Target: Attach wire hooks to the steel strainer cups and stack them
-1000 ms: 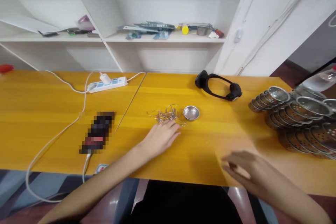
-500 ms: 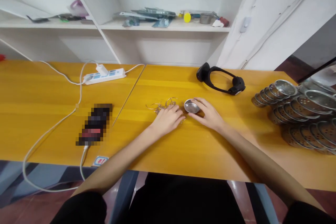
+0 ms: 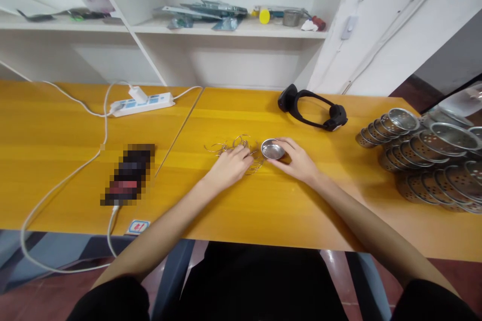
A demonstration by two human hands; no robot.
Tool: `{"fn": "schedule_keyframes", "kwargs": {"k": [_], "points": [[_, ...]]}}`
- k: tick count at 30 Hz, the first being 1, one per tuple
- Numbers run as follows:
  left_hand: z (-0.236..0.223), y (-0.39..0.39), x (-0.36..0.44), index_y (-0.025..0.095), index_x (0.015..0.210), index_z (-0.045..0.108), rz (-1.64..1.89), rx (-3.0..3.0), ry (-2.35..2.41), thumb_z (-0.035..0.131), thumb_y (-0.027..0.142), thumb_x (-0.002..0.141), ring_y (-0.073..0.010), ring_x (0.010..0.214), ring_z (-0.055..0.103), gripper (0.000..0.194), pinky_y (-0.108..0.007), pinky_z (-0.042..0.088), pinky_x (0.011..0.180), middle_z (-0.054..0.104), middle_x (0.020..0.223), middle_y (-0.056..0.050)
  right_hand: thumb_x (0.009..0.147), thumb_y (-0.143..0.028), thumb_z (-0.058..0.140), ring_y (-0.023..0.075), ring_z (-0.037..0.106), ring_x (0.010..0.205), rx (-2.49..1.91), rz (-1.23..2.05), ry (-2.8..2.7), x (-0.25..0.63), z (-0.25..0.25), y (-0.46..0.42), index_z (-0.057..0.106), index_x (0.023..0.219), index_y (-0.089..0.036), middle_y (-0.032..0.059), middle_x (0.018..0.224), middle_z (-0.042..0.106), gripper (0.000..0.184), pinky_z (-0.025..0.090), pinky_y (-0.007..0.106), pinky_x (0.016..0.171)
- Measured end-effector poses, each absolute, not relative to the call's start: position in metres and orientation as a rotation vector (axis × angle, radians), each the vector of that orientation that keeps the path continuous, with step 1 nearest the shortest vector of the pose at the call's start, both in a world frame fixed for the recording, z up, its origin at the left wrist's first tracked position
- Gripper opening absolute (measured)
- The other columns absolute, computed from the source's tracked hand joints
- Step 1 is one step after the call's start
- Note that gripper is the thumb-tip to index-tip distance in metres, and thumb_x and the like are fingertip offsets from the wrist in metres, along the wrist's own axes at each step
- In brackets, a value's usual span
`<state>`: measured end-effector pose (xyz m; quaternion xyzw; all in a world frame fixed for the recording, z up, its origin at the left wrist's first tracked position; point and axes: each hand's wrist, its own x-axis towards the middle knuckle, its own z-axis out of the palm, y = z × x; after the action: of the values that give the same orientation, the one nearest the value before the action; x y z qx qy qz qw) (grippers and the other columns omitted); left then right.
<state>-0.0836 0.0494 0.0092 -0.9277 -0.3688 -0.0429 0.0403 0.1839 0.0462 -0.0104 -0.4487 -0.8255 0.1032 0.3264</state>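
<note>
A small round metal cup (image 3: 272, 149) sits on the yellow table (image 3: 263, 200) near its middle. My right hand (image 3: 298, 161) is wrapped around the cup's right side, fingers curled on its rim. Just left of the cup lies a tangle of thin wire rings (image 3: 235, 144). My left hand (image 3: 228, 166) rests on the near edge of that tangle, fingers curled down onto the wires; whether it grips one is hidden.
Rows of stacked perforated metal cups (image 3: 422, 160) fill the right end of the table. A black headband device (image 3: 312, 110) lies behind the cup. A white power strip (image 3: 143, 104), its cable and a blurred dark object (image 3: 128, 174) lie to the left. Shelves (image 3: 233, 30) stand behind.
My right hand came in from the lower right and closed around the metal cup. My left hand stayed on the wire rings. The view shifted slightly.
</note>
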Motion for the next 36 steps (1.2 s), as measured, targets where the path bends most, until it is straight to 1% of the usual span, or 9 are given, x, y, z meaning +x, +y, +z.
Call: {"fn": "schedule_keyframes", "kwargs": {"k": [7,11,14,23,25,28,32,34,36], "points": [[0.01,0.053,-0.074,0.012,0.108,0.067,-0.096,-2.731,-1.043,0.042,0.014,0.107,-0.0299,0.112,0.061,0.025,-0.043,0.05,0.095,0.067,0.112,-0.015,0.1,-0.055,0.066,0.0309,0.067,0.13,-1.167,0.251,-2.174,0.182,-0.009,0.045,0.063,0.139,-0.027,0.0116,0.138,0.068,0.049,0.056,0.052,0.114],[0.011,0.055,-0.07,0.011,0.106,0.066,-0.022,-2.722,-0.99,0.049,0.008,0.098,-0.0325,0.109,0.061,0.018,-0.047,0.047,0.096,0.068,0.111,-0.017,0.101,-0.051,0.067,0.031,0.067,0.13,-1.142,0.245,-2.173,0.182,-0.01,0.045,0.062,0.14,-0.025,0.0126,0.138,0.067,0.047,0.056,0.051,0.114],[0.008,0.053,-0.067,0.01,0.106,0.065,-0.01,-2.682,-0.96,0.055,0.003,0.091,-0.0345,0.109,0.061,0.02,-0.049,0.046,0.097,0.069,0.111,-0.018,0.101,-0.049,0.067,0.0324,0.067,0.129,-1.119,0.247,-2.178,0.182,-0.011,0.046,0.062,0.14,-0.025,0.0134,0.138,0.067,0.046,0.056,0.053,0.113],[0.003,0.047,-0.064,0.01,0.103,0.065,-0.114,-2.566,-1.049,0.051,0.006,0.098,-0.0341,0.101,0.064,0.016,-0.048,0.047,0.091,0.069,0.104,-0.017,0.101,-0.048,0.068,0.0325,0.068,0.128,-1.111,0.248,-2.183,0.182,-0.011,0.047,0.062,0.139,-0.025,0.014,0.137,0.067,0.044,0.057,0.054,0.112],[0.006,0.046,-0.067,0.012,0.104,0.065,-0.209,-2.619,-1.088,0.05,0.01,0.102,-0.0328,0.102,0.064,0.016,-0.047,0.047,0.09,0.07,0.105,-0.015,0.1,-0.047,0.069,0.0329,0.068,0.128,-1.116,0.244,-2.189,0.181,-0.012,0.047,0.062,0.139,-0.025,0.0142,0.137,0.066,0.045,0.057,0.054,0.112],[0.008,0.042,-0.074,0.014,0.109,0.065,-0.43,-2.746,-1.146,0.047,0.025,0.11,-0.0299,0.104,0.064,0.02,-0.045,0.046,0.092,0.071,0.108,-0.012,0.1,-0.047,0.069,0.033,0.067,0.129,-1.116,0.255,-2.189,0.181,-0.012,0.047,0.061,0.14,-0.026,0.0137,0.138,0.066,0.045,0.057,0.055,0.112],[0.004,0.04,-0.083,0.019,0.117,0.064,-0.544,-3.048,-1.06,0.061,0.05,0.105,-0.0288,0.112,0.062,0.033,-0.045,0.045,0.1,0.07,0.114,-0.008,0.099,-0.046,0.07,0.0333,0.068,0.127,-1.117,0.25,-2.175,0.181,-0.012,0.046,0.06,0.141,-0.025,0.0136,0.138,0.067,0.047,0.057,0.054,0.112],[0.004,0.043,-0.089,0.022,0.112,0.066,-0.518,-3.191,-1.036,0.066,0.052,0.102,-0.0273,0.112,0.062,0.032,-0.045,0.043,0.101,0.069,0.113,-0.006,0.099,-0.046,0.07,0.0337,0.068,0.128,-1.123,0.247,-2.177,0.182,-0.012,0.047,0.06,0.142,-0.025,0.0137,0.139,0.067,0.049,0.056,0.055,0.112],[0.006,0.048,-0.095,0.023,0.104,0.067,-0.495,-3.261,-1.082,0.068,0.047,0.102,-0.0256,0.11,0.061,0.024,-0.044,0.043,0.101,0.069,0.11,-0.004,0.099,-0.046,0.071,0.0341,0.067,0.128,-1.125,0.247,-2.186,0.182,-0.013,0.047,0.059,0.143,-0.025,0.0142,0.14,0.066,0.05,0.056,0.055,0.112]]}}
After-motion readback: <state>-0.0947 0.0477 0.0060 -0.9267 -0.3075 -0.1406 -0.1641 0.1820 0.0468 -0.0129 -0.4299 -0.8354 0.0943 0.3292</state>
